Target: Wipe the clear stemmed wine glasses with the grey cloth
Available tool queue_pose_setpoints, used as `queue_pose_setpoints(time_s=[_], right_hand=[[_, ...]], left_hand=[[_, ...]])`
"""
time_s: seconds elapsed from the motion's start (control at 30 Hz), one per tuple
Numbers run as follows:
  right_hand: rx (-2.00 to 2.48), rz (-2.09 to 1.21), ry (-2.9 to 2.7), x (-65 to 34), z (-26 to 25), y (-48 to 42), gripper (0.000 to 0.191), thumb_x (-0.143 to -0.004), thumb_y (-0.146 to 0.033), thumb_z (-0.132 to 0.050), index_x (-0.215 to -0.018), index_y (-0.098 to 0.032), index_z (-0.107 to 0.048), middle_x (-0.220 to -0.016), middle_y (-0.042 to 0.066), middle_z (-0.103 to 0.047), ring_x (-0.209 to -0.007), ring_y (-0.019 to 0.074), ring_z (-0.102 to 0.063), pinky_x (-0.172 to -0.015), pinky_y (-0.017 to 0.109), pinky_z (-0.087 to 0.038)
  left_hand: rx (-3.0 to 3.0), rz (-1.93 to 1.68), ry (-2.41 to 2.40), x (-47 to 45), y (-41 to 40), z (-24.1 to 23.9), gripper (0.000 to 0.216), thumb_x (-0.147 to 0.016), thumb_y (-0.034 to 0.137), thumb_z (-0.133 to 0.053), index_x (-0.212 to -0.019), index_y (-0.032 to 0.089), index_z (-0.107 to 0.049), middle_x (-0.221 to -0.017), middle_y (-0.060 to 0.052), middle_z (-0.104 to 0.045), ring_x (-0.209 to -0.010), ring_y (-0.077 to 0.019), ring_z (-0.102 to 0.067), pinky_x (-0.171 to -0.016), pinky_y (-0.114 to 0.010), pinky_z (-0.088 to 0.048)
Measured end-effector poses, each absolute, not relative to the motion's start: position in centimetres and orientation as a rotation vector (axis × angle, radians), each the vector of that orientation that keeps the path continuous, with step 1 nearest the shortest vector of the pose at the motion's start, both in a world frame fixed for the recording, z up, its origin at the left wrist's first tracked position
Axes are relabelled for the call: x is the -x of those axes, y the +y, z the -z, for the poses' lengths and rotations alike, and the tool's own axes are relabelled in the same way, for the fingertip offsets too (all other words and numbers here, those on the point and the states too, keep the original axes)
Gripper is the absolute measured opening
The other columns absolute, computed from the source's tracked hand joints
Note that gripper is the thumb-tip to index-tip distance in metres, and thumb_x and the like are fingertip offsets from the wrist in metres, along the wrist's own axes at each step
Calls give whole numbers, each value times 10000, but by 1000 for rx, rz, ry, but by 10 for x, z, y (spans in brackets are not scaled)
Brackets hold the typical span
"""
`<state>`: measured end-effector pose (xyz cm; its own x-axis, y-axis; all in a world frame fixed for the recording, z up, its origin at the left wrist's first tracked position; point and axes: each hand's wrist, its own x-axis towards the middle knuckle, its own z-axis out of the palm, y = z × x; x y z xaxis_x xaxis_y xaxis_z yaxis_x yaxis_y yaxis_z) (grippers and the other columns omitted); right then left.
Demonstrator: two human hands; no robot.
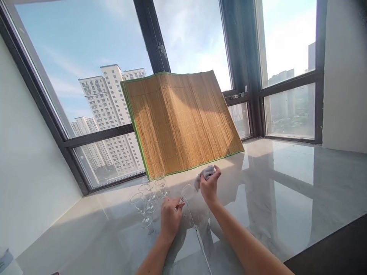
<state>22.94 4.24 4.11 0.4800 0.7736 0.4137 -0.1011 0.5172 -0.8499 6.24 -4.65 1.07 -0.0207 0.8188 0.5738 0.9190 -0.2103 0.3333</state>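
l hand (170, 215): fingers pinched on a clear stemmed glass (188, 192), low on its bowl / at the stem, just right of that hand. can't tell if its foot touches the counter (106, 240). r hand (210, 188): fingers clamped on a bunched grey cloth (204, 177), right of the held glass & apart from it. other stemmed glasses (140, 204) grouped on the counter, left of l hand, upright, close tog. bamboo mat (183, 122) w/ green edging leans at far side, against the windows (189, 34). counter is glossy, w/ window reflections on right. tall bldgs (111, 99) outside, far left.
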Motion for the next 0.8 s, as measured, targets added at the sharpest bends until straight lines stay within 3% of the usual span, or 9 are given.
queue_pose_setpoints(time_s=[0.17,0.37,0.63,0.8], right_hand=[[696,-1112,-848,-237,-32,33,781,-736,-305,-635,-1360,-277,-167,-939,-2,-577,-777,185,-630,-739,362,-531],[683,-1201,-1103,-230,-29,27,702,-667,-221,-621,-1305,-266,-332,-896,-36,-543,-754,148,-564,-699,291,-480],[550,-1161,-1514,-233,-25,27,885,-594,-100,-508,-1413,-278,-221,-1000,-11,-565,-745,123,-524,-698,290,-456],[531,-1249,-1557,-242,-25,32,867,-627,-127,-503,-1434,-270,-220,-822,-46,-549,-635,112,-496,-597,259,-434]], left_hand=[[2129,1009,-1922,-68,-49,-11,242,-879,325,-566,-1008,263,-762,-819,-50,-715,-885,-238,-587,-831,-330,-418],[2091,1119,-1948,-61,-48,-11,236,-878,342,-555,-927,253,-768,-766,-39,-697,-816,-224,-570,-752,-302,-386],[2051,981,-2108,-60,-53,-19,235,-905,312,-529,-862,232,-746,-747,-31,-664,-837,-201,-558,-738,-271,-357],[2024,846,-2130,-61,-55,-22,199,-905,275,-550,-842,227,-733,-771,-26,-665,-871,-199,-555,-755,-262,-364]])
